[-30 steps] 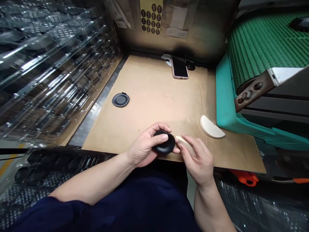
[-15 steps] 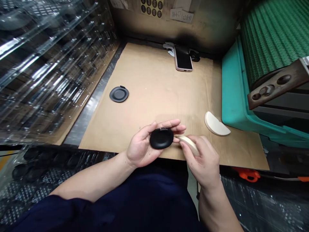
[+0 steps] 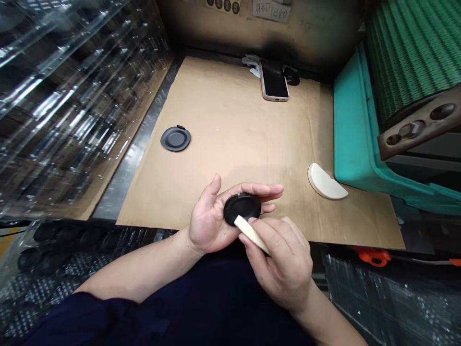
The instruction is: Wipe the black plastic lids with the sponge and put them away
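On the upturned palm of my left hand [image 3: 212,218] rests a black oval plastic shell [image 3: 242,206], shallow and with a small tab on its far rim. The fingers are stretched out beneath and beyond it, and the thumb is raised clear. My right hand [image 3: 284,259] pinches a cream-coloured pad [image 3: 251,234], which looks like sponge or felt. Its tip meets the near edge of the shell. A dark grey oval shell [image 3: 175,139] with a tab lies to the left on the cardboard sheet [image 3: 230,149]. To the right lies a half-round cream pad [image 3: 327,182].
A phone [image 3: 274,80] lies at the back beside a crumpled grey-white item. A teal bin [image 3: 355,125] and a green ridged roll [image 3: 410,57] on a metal bracket border the right side. Clear plastic trays [image 3: 72,105] are stacked at left. An orange handle [image 3: 374,255] shows low right.
My right hand has moved left and nearer, bringing the pad from beside the shell onto its near edge. My left thumb has lifted off the shell, which is now tilted differently.
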`<state>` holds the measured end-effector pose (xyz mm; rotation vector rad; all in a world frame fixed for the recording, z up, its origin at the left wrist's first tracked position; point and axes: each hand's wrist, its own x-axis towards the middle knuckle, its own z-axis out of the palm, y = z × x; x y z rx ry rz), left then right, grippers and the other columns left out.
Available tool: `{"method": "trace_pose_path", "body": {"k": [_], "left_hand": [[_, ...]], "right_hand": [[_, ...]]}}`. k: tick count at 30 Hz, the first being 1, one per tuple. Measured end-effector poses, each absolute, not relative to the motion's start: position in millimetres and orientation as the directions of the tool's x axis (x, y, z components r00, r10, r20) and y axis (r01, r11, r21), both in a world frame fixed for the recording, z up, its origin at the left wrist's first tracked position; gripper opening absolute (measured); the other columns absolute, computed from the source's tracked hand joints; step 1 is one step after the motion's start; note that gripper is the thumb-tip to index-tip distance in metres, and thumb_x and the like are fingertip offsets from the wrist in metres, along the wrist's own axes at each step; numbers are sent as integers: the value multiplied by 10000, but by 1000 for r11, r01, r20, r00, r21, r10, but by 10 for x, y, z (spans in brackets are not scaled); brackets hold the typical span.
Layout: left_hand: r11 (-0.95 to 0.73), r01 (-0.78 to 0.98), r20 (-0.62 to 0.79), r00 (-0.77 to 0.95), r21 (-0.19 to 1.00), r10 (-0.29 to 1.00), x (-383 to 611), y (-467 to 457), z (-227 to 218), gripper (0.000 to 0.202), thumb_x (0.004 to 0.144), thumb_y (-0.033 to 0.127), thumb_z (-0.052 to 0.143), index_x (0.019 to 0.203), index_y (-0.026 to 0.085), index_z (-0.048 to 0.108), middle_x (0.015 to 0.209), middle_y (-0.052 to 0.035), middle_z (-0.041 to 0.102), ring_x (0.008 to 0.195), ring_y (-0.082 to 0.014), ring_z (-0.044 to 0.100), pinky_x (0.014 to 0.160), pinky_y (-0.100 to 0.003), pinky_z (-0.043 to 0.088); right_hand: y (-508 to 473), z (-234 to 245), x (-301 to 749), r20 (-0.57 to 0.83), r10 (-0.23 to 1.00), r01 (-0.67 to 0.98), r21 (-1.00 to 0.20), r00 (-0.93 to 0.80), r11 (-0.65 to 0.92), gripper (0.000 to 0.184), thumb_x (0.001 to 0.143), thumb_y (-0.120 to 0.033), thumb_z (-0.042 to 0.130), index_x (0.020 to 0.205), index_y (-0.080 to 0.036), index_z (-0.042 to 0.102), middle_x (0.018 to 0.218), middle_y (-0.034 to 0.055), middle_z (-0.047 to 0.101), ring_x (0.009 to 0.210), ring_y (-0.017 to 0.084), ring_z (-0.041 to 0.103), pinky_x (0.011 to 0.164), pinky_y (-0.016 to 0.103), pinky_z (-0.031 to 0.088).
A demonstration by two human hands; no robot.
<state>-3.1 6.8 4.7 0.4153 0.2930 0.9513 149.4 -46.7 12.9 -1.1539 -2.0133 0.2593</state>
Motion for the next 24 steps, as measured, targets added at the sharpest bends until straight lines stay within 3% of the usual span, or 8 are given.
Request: {"method": "trace_pose_path", "body": {"k": [4,7,14,24], "left_hand": [[482,-710,-73,524,513,849,-7,65,85,627,1001,641,340,960,154,732,1426,-160,618,1461,-361,439,1187,-502,366],[462,-706,-78,503,537,860,3,56,93,560,985,642,411,910,160,687,1459,-162,590,1447,-367,459,1191,-515,359],[460,-713,-53,513,529,856,-15,42,78,684,980,717,305,957,149,685,1565,-158,479,1480,-368,415,1205,-501,354],[464,-708,-68,510,533,857,-16,38,68,705,983,722,276,940,154,692,1563,-151,484,1480,-366,417,1205,-499,356]], "right_hand": [[-403,101,1369,573,774,663,-473,-269,581,270,921,-142,671,1186,-164,618,898,68,741,774,195,676,689,350,557],[-343,83,1250,626,753,665,-475,-205,576,248,937,-144,652,1179,-171,607,908,72,744,810,197,700,743,351,589],[-332,87,1222,627,741,631,-478,-241,610,254,927,-123,649,1171,-170,596,878,69,732,761,201,695,692,349,582],[-334,51,1288,638,729,636,-460,-250,620,262,925,-118,633,1183,-155,599,921,95,746,808,208,705,724,357,590]]}}
